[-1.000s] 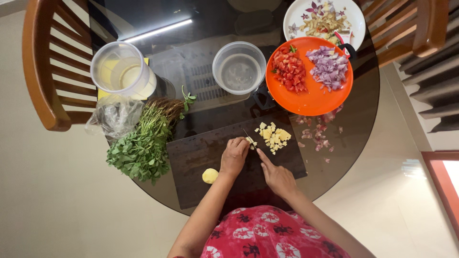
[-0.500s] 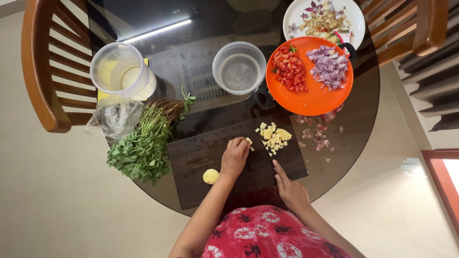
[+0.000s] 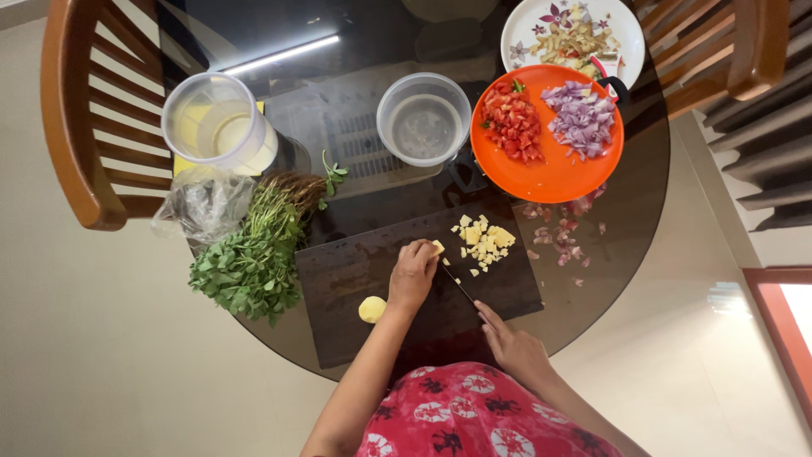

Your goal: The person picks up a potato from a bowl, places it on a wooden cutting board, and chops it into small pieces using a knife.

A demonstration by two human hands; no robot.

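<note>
My left hand rests on the black cutting board and pinches a small yellow vegetable piece at its fingertips. My right hand is near the board's front edge, close to my body. It grips a dark knife whose thin blade points up toward my left hand. A pile of diced yellow bits lies just right of my left hand. A rounded yellow chunk sits on the board beside my left wrist.
An orange plate holds chopped tomato and purple onion, behind it a white plate of peelings. Two clear tubs, a bunch of greens, a plastic bag and onion scraps share the round glass table. Wooden chairs flank it.
My right hand with the knife has drawn back from beside my left hand toward my body. My left hand has stayed in place on the board.
</note>
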